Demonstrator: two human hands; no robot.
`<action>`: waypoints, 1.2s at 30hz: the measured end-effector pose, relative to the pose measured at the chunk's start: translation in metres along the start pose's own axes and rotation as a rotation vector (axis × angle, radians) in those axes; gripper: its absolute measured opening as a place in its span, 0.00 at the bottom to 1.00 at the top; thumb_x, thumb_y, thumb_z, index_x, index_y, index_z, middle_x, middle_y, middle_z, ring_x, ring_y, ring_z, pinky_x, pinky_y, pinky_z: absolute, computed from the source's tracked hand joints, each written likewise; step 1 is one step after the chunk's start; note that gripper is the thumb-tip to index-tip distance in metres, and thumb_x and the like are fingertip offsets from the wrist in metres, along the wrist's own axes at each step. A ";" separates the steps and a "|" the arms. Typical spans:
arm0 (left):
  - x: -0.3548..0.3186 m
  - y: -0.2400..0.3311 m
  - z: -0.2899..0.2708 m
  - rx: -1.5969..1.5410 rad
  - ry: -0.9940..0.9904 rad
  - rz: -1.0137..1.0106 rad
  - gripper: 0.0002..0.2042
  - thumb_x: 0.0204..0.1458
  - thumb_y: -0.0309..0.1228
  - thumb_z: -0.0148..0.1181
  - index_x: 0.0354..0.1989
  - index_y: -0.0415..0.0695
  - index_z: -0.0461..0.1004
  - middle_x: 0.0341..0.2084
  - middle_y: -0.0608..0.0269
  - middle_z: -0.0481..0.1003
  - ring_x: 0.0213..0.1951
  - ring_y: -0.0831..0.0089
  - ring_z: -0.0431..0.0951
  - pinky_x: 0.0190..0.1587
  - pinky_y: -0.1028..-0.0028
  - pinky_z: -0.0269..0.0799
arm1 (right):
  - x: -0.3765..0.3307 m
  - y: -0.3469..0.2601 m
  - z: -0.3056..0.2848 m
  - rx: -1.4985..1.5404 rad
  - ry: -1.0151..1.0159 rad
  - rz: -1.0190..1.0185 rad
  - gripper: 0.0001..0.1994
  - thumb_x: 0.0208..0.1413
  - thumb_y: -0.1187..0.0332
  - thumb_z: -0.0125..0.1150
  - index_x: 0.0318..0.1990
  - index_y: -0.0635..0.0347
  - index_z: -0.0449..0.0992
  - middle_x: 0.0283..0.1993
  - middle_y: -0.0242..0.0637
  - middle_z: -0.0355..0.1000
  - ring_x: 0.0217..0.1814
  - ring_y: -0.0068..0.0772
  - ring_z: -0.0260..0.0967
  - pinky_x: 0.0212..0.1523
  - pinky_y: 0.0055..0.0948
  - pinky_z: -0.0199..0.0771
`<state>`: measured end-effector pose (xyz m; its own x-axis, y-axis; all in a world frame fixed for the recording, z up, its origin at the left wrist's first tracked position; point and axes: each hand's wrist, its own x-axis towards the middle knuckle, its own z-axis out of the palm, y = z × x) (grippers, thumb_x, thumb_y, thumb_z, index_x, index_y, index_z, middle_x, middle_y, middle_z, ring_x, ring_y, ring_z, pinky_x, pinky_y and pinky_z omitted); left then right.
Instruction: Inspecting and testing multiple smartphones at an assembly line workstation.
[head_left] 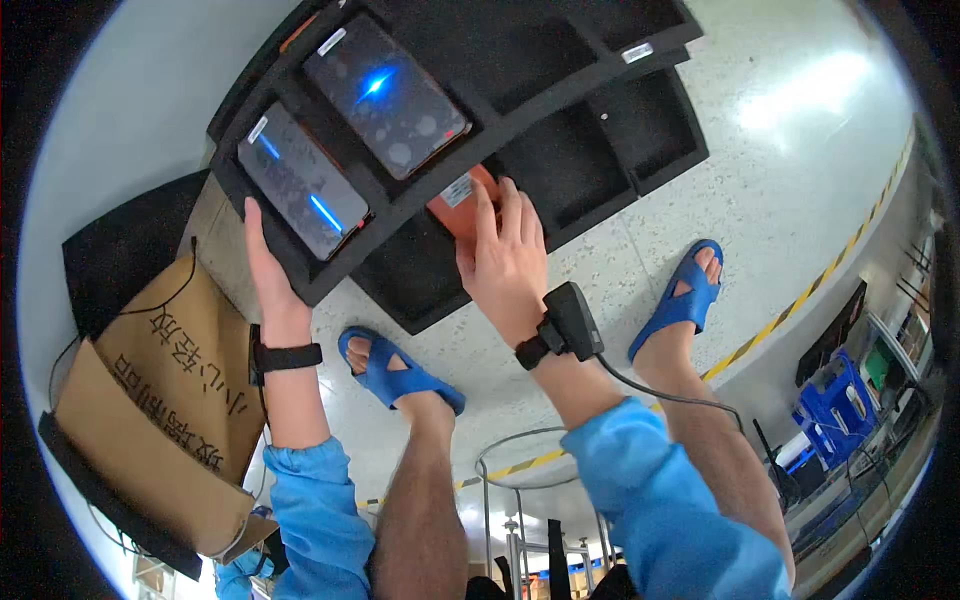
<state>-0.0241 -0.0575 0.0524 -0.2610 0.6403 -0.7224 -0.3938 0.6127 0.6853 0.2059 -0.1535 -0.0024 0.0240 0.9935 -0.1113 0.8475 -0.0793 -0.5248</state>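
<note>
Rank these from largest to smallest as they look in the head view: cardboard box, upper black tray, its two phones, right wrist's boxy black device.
1. Upper black tray
2. Cardboard box
3. Upper phone and lower phone: nearness to the camera makes their order unsure
4. Boxy black device

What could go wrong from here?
The upper black tray might tip if the left hand at its edge slips, and its two dark phones could slide. The orange item at the right hand could snag on that tray's nearby edge.
</note>
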 end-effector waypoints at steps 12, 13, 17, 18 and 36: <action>0.009 -0.003 -0.001 -0.036 0.033 0.031 0.33 0.62 0.52 0.55 0.68 0.41 0.62 0.64 0.58 0.66 0.62 0.62 0.68 0.65 0.63 0.63 | -0.110 0.050 -0.044 -0.082 -0.061 0.447 0.29 0.42 0.67 0.77 0.54 0.59 0.72 0.47 0.45 0.66 0.51 0.51 0.66 0.50 0.48 0.68; 0.007 -0.002 -0.004 -0.064 -0.016 0.010 0.32 0.63 0.52 0.54 0.68 0.41 0.61 0.65 0.59 0.66 0.63 0.62 0.67 0.66 0.63 0.61 | -0.110 0.048 -0.048 0.045 -0.136 0.494 0.23 0.43 0.70 0.74 0.49 0.56 0.74 0.44 0.43 0.66 0.48 0.50 0.67 0.47 0.46 0.70; -0.002 -0.014 -0.006 -0.067 0.072 0.086 0.29 0.65 0.50 0.51 0.67 0.43 0.62 0.64 0.58 0.66 0.63 0.62 0.66 0.67 0.63 0.59 | -0.112 0.036 -0.055 0.037 0.033 0.340 0.22 0.43 0.77 0.68 0.49 0.49 0.80 0.39 0.39 0.67 0.41 0.44 0.68 0.41 0.39 0.71; -0.003 -0.017 -0.012 -0.063 0.076 0.079 0.29 0.65 0.50 0.51 0.67 0.43 0.62 0.64 0.58 0.66 0.63 0.62 0.66 0.67 0.63 0.59 | -0.109 0.033 -0.058 -0.050 0.098 0.310 0.26 0.43 0.78 0.67 0.53 0.47 0.80 0.39 0.39 0.67 0.41 0.43 0.68 0.42 0.40 0.71; -0.067 -0.181 -0.051 0.763 0.095 0.537 0.14 0.66 0.35 0.52 0.53 0.39 0.68 0.43 0.57 0.71 0.47 0.64 0.69 0.55 0.66 0.62 | -0.128 0.055 -0.033 -0.089 -0.055 0.167 0.35 0.44 0.68 0.72 0.65 0.42 0.70 0.65 0.50 0.62 0.63 0.56 0.62 0.62 0.48 0.67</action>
<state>0.0200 -0.2344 -0.0280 -0.3245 0.9056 -0.2730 0.4762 0.4058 0.7801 0.2668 -0.2819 0.0104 0.1412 0.9610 -0.2379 0.8779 -0.2327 -0.4186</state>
